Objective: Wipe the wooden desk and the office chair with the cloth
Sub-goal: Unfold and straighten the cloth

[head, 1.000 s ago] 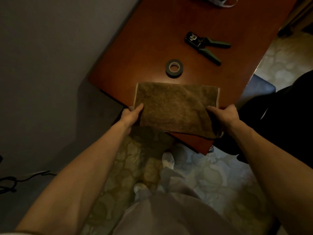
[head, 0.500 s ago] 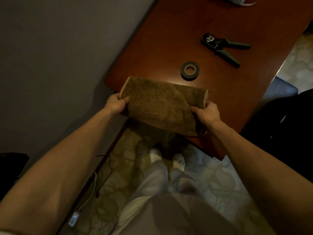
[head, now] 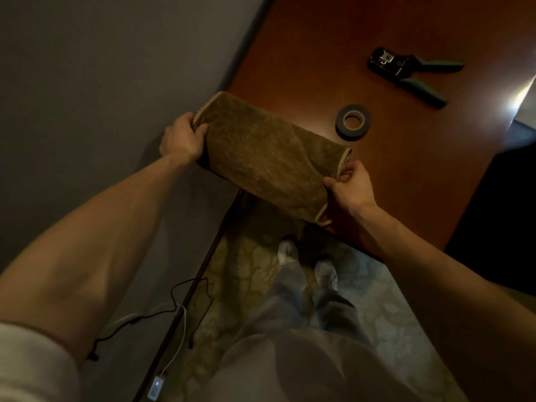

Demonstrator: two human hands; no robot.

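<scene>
A brown folded cloth [head: 266,152] is stretched between both hands over the near corner of the reddish wooden desk [head: 400,169]. My left hand [head: 181,137] grips the cloth's left end, beyond the desk's edge by the wall. My right hand [head: 349,185] pinches the cloth's right end above the desk's near edge. The cloth sags and curls under between the hands. A dark shape at the far right edge [head: 504,204] may be the office chair; I cannot tell.
A roll of dark tape [head: 352,122] lies on the desk just beyond the cloth. A crimping tool [head: 406,72] with green handles lies farther back. A grey wall [head: 101,82] runs along the left. Cables [head: 179,309] trail on the patterned floor near my feet.
Both hands moved the cloth leftward and folded it over, so it now looks narrower and curled. The view shifted, and the tape and tool appear farther right.
</scene>
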